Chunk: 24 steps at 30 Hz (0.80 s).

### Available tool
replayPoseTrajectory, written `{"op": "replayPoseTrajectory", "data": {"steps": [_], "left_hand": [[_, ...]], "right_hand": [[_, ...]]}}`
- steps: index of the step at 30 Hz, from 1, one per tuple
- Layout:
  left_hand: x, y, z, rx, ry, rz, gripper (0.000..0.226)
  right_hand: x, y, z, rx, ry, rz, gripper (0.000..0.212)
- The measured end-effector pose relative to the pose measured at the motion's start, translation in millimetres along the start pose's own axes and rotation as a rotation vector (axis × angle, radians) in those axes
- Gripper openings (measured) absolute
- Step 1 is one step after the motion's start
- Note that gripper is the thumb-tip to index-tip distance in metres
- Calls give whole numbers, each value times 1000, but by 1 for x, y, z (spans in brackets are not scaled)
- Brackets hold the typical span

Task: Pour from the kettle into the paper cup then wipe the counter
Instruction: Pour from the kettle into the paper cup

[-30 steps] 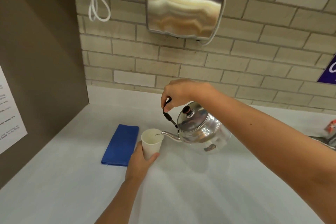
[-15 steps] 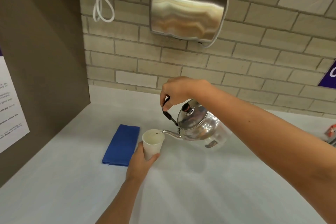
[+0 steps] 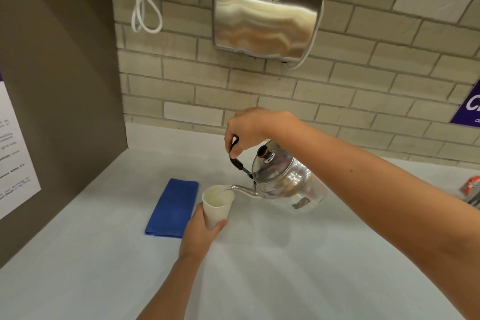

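A shiny steel kettle [image 3: 285,184] with a black handle hangs tilted to the left above the white counter [image 3: 285,267]. My right hand [image 3: 249,128] grips its handle from above. The thin spout reaches over the rim of a white paper cup [image 3: 217,205], which my left hand [image 3: 198,234] holds from below and the side, slightly tipped toward the spout. A folded blue cloth [image 3: 172,206] lies flat on the counter just left of the cup. Whether liquid is flowing I cannot make out.
A steel hand dryer [image 3: 266,15] hangs on the brick wall above, with a white looped cable [image 3: 144,8] to its left. A brown side panel [image 3: 59,86] with a paper notice bounds the left. A red and white item [image 3: 471,186] sits at the right edge.
The kettle has tipped a little further toward the cup and the spout sits just over the rim. Both hands stay almost where they were.
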<state>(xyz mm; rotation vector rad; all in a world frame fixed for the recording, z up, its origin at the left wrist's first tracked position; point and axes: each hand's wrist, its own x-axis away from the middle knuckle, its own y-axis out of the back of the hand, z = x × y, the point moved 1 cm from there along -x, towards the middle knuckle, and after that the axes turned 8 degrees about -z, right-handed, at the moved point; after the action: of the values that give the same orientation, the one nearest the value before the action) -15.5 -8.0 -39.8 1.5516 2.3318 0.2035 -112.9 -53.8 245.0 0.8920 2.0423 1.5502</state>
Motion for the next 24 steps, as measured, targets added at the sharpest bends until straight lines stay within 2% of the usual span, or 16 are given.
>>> {"op": "replayPoseTrajectory", "data": {"steps": [24], "left_hand": [[-1,0,-1,-26,23,4,73]], "right_hand": [[-4,-2,1,58,20,29,19]]}}
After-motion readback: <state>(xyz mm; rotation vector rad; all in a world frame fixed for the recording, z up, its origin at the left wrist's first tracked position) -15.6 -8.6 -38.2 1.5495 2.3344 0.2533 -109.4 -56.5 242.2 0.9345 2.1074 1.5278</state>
